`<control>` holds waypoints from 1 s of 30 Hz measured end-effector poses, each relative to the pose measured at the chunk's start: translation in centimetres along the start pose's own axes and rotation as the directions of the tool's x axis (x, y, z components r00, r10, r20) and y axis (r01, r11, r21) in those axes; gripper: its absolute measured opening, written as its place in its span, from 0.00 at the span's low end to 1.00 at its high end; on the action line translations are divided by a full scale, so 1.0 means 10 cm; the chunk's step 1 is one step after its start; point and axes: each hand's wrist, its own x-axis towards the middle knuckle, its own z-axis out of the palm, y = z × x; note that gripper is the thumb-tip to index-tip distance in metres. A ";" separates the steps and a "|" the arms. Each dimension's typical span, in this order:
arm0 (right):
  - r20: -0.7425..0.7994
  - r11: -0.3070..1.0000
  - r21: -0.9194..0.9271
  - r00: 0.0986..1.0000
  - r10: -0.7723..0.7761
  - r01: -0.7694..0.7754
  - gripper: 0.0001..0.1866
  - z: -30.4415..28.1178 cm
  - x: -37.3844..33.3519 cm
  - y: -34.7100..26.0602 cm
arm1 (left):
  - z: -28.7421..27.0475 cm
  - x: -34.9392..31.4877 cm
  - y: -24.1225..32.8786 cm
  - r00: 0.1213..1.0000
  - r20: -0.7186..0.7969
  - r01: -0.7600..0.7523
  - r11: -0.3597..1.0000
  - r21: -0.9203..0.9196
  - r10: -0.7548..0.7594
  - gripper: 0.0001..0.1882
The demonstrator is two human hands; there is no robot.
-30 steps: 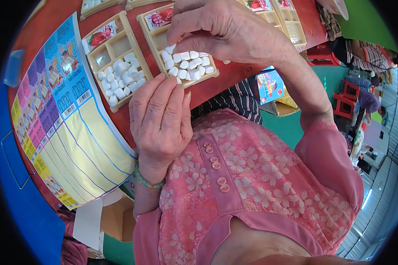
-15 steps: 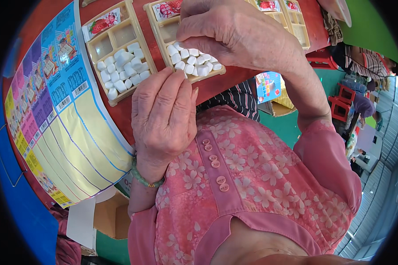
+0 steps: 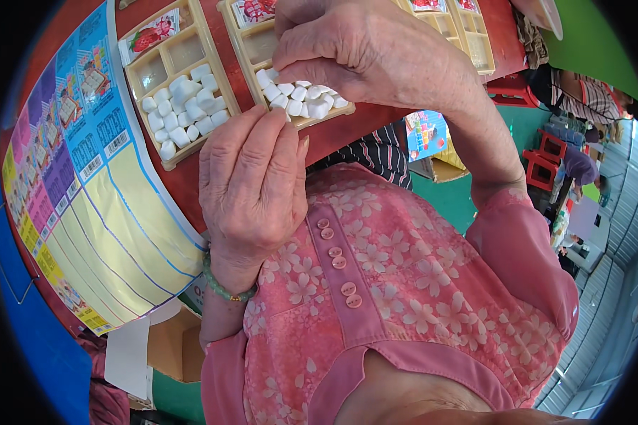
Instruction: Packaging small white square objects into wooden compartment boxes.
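Two cream plastic compartment trays lie on the red table, and white marshmallow-like pieces fill the near compartment of each. Over the right-hand tray (image 3: 237, 46), my right hand (image 3: 376, 57) is closed in a pinch just above the white pieces (image 3: 301, 95). Its fingertips are partly hidden, so what they hold cannot be made out. My left hand (image 3: 252, 184), with a green bead bracelet on the wrist, has its fingers stretched side by side. Their tips reach the near left corner of that tray. Left of it lies the other tray (image 3: 220, 78), with a strawberry-printed packet (image 3: 151, 37) in its far compartment.
A colourful printed sheet of packaging (image 3: 131, 227) hangs over the table edge at left. More trays (image 3: 480, 46) stand at the far right. Open cardboard boxes (image 3: 174, 347) sit below the table. Red stools (image 3: 542, 159) and other people are in the right background.
The trays and both hands appear slightly further left and higher in the picture. My right hand keeps its pinch over the white pieces, and my left fingers stay at the tray corner.
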 end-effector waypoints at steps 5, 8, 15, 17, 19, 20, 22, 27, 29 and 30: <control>0.004 0.995 0.079 0.998 0.056 -0.056 0.04 -0.06 -0.05 -0.04 | -0.01 -0.01 0.00 1.000 0.006 0.016 1.000 0.007 -0.016 0.11; -0.112 0.976 0.215 0.992 0.055 -0.030 0.04 -0.05 -0.13 -0.02 | -0.01 0.00 0.02 1.000 0.006 0.031 0.999 0.013 -0.031 0.12; -0.170 0.982 0.179 0.981 0.093 -0.062 0.05 0.01 -0.16 -0.03 | -0.03 0.05 0.04 0.994 0.103 0.024 0.996 0.085 -0.032 0.13; -0.181 0.975 0.213 0.979 0.098 -0.058 0.05 0.02 -0.14 -0.01 | -0.03 0.06 0.04 0.990 0.140 0.010 0.995 0.103 -0.024 0.15; -0.158 0.918 -0.343 0.951 -0.267 0.201 0.05 0.06 -0.11 0.05 | -0.02 0.06 0.05 0.989 0.143 0.016 0.995 0.103 -0.031 0.15; -0.156 0.917 -0.343 0.950 -0.270 0.205 0.05 0.05 -0.10 0.04 | -0.02 0.06 0.05 0.989 0.145 0.022 0.994 0.105 -0.037 0.15; -0.147 0.901 -0.387 0.951 -0.273 0.199 0.05 0.04 -0.09 0.00 | -0.03 0.06 0.06 0.987 0.153 0.024 0.994 0.109 -0.041 0.16; -0.187 0.977 -0.211 0.979 -0.080 0.040 0.04 0.04 -0.11 -0.08 | -0.02 0.04 0.05 0.987 0.157 0.032 0.995 0.098 -0.047 0.16; -0.178 0.991 0.074 0.977 0.121 -0.109 0.04 0.09 -0.13 -0.05 | -0.03 0.04 0.06 0.986 0.159 0.038 0.995 0.093 -0.052 0.16; -0.193 0.997 -0.016 0.978 0.074 -0.079 0.05 0.17 -0.14 0.02 | -0.03 0.05 0.06 0.986 0.159 0.037 0.995 0.092 -0.051 0.16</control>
